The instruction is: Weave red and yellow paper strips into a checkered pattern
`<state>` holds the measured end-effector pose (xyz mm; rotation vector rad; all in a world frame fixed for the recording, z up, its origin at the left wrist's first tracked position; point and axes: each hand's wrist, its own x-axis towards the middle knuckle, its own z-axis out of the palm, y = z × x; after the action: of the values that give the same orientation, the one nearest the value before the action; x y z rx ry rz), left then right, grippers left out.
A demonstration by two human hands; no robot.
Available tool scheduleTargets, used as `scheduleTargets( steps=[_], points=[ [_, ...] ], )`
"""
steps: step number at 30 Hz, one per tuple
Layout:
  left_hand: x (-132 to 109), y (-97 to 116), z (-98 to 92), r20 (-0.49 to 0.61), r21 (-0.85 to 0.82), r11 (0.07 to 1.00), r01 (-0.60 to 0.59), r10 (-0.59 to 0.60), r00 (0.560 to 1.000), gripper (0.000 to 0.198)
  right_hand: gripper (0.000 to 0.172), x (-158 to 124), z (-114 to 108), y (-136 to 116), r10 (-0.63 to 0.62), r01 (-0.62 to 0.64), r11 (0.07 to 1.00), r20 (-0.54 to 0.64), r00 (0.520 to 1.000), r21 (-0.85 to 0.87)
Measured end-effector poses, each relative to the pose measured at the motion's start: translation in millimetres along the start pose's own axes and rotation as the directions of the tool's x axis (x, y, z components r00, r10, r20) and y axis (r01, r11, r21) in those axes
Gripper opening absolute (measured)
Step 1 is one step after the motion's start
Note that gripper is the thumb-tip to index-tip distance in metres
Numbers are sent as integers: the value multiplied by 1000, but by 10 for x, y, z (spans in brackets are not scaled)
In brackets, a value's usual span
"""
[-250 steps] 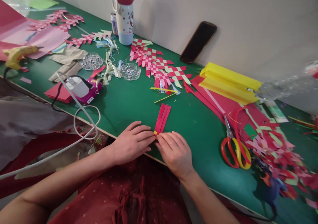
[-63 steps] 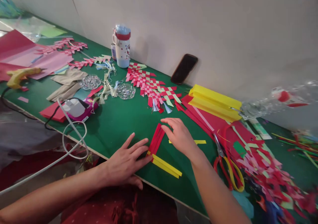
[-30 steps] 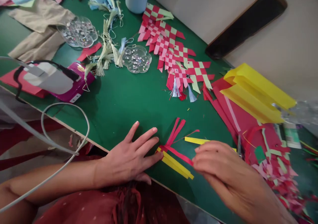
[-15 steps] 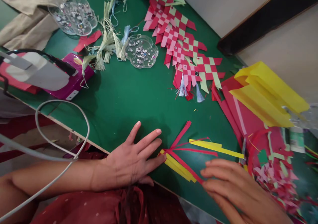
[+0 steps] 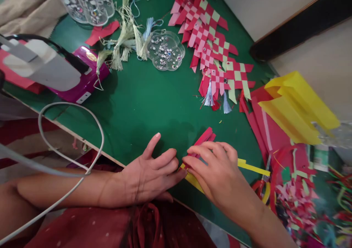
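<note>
My left hand (image 5: 155,172) lies spread on the green table, thumb stretched away. Its ring and little fingertips press on the near end of the small paper piece. My right hand (image 5: 216,165) is closed over that same end, fingertips pinching a red paper strip. Folded red paper strips (image 5: 205,135) stick out beyond my right fingers. Underneath lie yellow paper strips (image 5: 194,182), partly covered by my right hand. The exact weave between the fingertips is hidden. Another yellow strip (image 5: 254,168) reaches out past my right wrist.
Woven paper fish (image 5: 217,53) lie in a row at the back. Nearby are a clear tray of googly eyes (image 5: 165,51), tassels (image 5: 121,46), a purple box (image 5: 96,66) and a white cable (image 5: 102,138). At right are yellow sheets (image 5: 299,108), scissors (image 5: 265,185) and paper scraps (image 5: 297,200).
My right hand has moved left from the loose strip ends to the piece's near end and pinches there. The red strips are drawn together. My left hand stays nearly in place.
</note>
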<state>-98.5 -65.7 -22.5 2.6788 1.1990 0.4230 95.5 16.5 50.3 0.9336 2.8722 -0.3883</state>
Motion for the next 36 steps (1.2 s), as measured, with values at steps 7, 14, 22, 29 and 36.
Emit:
scheduleTargets(
  steps=[7, 14, 22, 29, 36],
  points=[
    [-10, -5, -3, -15, 31, 999, -15, 15, 1000, 64, 12, 40, 65, 30, -28, 31, 999, 64, 998, -40],
    [-18, -6, 5, -44, 62, 997, -37, 39, 998, 64, 11, 106, 37, 50, -104, 112, 990, 95, 990, -86],
    [-12, -15, 8, -82, 71, 997, -43, 49, 995, 62, 15, 103, 22, 49, -141, 151, 985, 114, 983, -82],
    [-6, -13, 5, -70, 75, 996, -40, 46, 996, 61, 17, 133, -3, 69, -137, 146, 988, 146, 980, -49],
    [-8, -17, 22, -86, 77, 996, -42, 49, 995, 62, 17, 175, -25, 63, -171, 186, 980, 174, 970, -71]
  ],
)
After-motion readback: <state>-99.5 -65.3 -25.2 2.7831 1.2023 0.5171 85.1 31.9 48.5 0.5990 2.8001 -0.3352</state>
